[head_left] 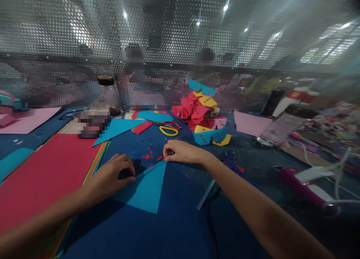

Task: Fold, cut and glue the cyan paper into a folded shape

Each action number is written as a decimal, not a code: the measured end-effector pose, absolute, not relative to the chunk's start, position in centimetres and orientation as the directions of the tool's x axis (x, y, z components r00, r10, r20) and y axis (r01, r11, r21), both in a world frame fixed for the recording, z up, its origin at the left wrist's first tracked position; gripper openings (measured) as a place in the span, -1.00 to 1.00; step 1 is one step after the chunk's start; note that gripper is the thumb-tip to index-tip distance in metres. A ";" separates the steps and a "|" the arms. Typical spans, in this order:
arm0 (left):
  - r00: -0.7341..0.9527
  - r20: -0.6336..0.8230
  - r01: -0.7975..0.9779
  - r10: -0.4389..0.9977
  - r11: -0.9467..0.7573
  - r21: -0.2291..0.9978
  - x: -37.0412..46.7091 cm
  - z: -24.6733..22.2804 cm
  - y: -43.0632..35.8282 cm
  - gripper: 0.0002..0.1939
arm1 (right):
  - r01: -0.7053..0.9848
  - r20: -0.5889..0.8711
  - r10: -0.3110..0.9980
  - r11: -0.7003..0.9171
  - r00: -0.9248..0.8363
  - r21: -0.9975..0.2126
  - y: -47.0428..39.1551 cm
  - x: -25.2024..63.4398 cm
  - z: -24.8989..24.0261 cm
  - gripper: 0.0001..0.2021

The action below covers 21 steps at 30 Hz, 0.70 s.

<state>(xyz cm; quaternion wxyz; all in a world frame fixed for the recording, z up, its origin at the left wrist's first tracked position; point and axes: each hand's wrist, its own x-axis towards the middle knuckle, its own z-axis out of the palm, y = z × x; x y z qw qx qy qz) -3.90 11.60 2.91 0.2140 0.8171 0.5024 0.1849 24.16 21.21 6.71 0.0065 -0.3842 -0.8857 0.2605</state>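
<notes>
A light blue piece of paper [149, 193] lies on the dark blue tabletop before me, with a narrow folded strip along its far edge. My left hand [116, 174] pinches that edge on the left between thumb and fingers. At the far right corner, my right hand [180, 152] has thumb and fingertips closed on the same paper. Small red paper scraps [147, 157] are scattered just beyond it. Scissors [168, 128] with one red and one yellow handle loop rest farther back.
Left of me is a stack of coloured sheets, red sheet [47, 169] on top. Folded paper pieces [199, 112] are heaped at the back. A jar [109, 95] stands by the perforated metal screen [168, 33]. To the right lie a tipped clear container [281, 125] and a purple-and-white corded tool [305, 185].
</notes>
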 end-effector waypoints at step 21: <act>0.349 -0.088 0.565 0.933 -0.134 0.814 -3.3 5.6 14.7 -0.69 | 0.671 -0.064 0.786 0.478 -0.614 -0.567 19.3 25.4 11.0 -0.91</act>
